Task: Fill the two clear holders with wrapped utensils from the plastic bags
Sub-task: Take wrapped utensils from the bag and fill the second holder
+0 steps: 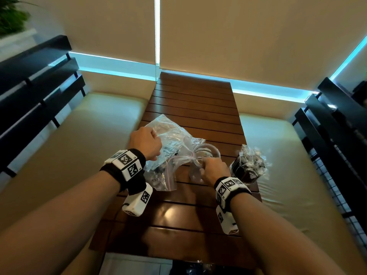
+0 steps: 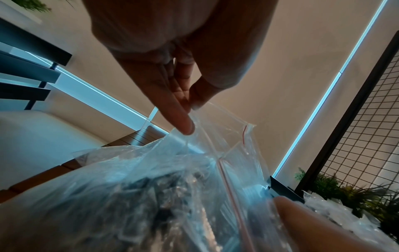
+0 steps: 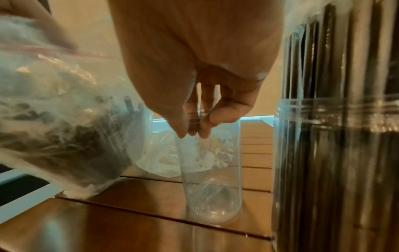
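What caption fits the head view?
Left hand pinches the plastic bag; right hand grips the empty clear holder.

Slatted wood worktop (image 1: 195,108) between two cream cushions (image 1: 85,124), beige blinds (image 1: 238,36) behind, plants (image 2: 345,189) by a wire grid (image 2: 371,122).

Slatted table (image 1: 190,108): glossy brown wood. Zip bag (image 1: 168,135) and empty holder (image 1: 207,153): clear, shiny plastic, the bag crinkled. Wrist bands (image 1: 137,175): matt black cloth.
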Tool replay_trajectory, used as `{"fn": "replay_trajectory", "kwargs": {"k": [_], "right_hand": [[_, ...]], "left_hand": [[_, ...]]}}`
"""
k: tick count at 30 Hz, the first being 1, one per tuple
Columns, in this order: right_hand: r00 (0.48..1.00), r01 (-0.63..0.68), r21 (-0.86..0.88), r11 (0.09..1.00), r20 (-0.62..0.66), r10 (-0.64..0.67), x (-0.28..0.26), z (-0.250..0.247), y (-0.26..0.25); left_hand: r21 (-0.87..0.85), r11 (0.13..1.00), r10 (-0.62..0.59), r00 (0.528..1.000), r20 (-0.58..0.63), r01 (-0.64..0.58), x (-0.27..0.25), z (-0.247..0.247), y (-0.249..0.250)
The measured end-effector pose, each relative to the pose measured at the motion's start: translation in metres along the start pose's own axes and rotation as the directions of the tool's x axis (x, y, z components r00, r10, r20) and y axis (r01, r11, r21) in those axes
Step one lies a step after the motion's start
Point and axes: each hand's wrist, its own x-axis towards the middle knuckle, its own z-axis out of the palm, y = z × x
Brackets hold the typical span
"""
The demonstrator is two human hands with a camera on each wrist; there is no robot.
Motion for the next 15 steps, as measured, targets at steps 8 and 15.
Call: {"fn": "replay_trajectory", "kwargs": {"k": [8,15], "right_hand": [[0.971,0.153,-0.114,0.982,0.205,-0.127,-0.016,-0.014,-0.008],[0.965,0.111,0.162,0.981,-0.253,-0.068,-0.033,-0.037,-0.024]], "left_hand": [[0.013,0.999,0.040,0.998,0.054,-0.041,-0.007,0.006,-0.005],[0.050,0.995,0.079,0.992,0.095,-0.084,-0.017,0.005,-0.011]]}}
